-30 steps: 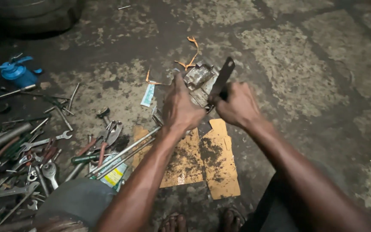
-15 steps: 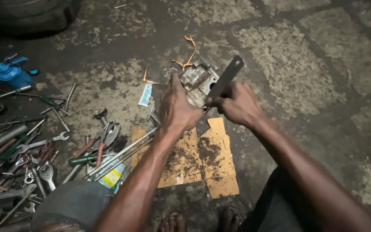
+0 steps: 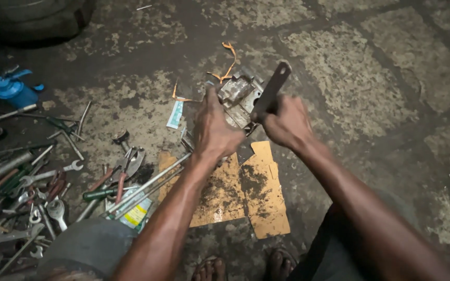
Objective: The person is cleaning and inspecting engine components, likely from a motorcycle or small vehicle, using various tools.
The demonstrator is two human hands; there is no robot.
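A grey metal engine part stands on the stained concrete floor in front of me, at the far edge of a torn brown cardboard sheet. My left hand grips the part on its near left side. My right hand is closed around the lower end of a flat dark metal bar, which slants up and to the right beside the part. The part's lower half is hidden behind my hands.
A heap of spanners, pliers and screwdrivers lies at the left, with long metal rods beside it. A blue oil can stands far left. Orange scraps and a small tube lie near the part. My sandalled feet show at the bottom.
My hands and the part have stayed nearly in place. The bar in my right hand has swung slightly, its top end leaning further right.
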